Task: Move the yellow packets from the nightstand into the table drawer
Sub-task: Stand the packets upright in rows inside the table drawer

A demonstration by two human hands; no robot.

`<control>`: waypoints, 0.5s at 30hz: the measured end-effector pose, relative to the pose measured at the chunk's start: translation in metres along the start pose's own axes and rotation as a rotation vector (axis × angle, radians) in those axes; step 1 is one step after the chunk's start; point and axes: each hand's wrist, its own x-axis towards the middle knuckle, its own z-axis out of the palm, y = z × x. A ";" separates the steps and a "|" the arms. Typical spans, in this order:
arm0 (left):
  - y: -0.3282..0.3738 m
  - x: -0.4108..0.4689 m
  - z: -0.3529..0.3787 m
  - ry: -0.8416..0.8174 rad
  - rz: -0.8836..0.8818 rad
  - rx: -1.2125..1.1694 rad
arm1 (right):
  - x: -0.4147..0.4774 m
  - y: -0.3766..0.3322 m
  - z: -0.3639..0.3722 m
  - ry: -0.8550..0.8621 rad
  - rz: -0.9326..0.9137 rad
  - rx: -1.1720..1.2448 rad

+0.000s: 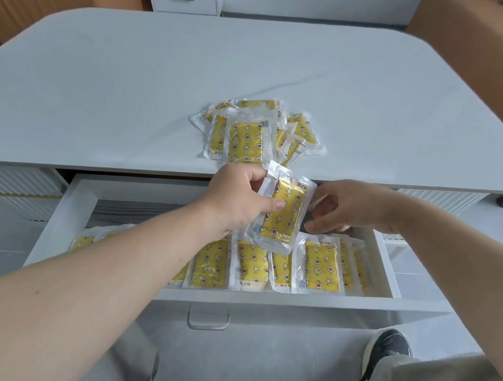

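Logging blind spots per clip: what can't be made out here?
Head view only.
Drawer row, left end: covered by the left forearm.
Right hand: whether it touches the held packet in the left hand; the packet's edge hides its fingers.
Table pile: count, packets overlap.
Packet print: too small.

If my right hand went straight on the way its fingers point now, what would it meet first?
Probably the yellow packet that the left hand holds over the open drawer. The right hand points left at its edge, very close, though depth is unclear.
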 end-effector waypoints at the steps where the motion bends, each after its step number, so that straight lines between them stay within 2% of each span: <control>1: 0.001 0.000 0.001 -0.010 -0.003 -0.019 | -0.002 -0.002 -0.001 -0.001 -0.032 0.114; 5: 0.001 -0.003 0.008 -0.065 -0.032 -0.069 | -0.003 -0.008 0.003 0.029 -0.118 0.363; 7: 0.000 -0.004 0.011 -0.101 -0.048 -0.063 | -0.002 -0.008 0.004 0.043 -0.136 0.361; 9: 0.000 -0.007 0.012 -0.140 -0.069 -0.056 | -0.004 -0.008 0.001 0.075 -0.127 0.171; 12: 0.000 -0.008 0.009 -0.164 -0.038 0.077 | -0.006 -0.005 -0.006 0.110 -0.064 -0.290; 15: 0.001 -0.008 0.004 -0.150 0.003 0.187 | -0.009 0.001 -0.010 0.037 -0.014 -0.545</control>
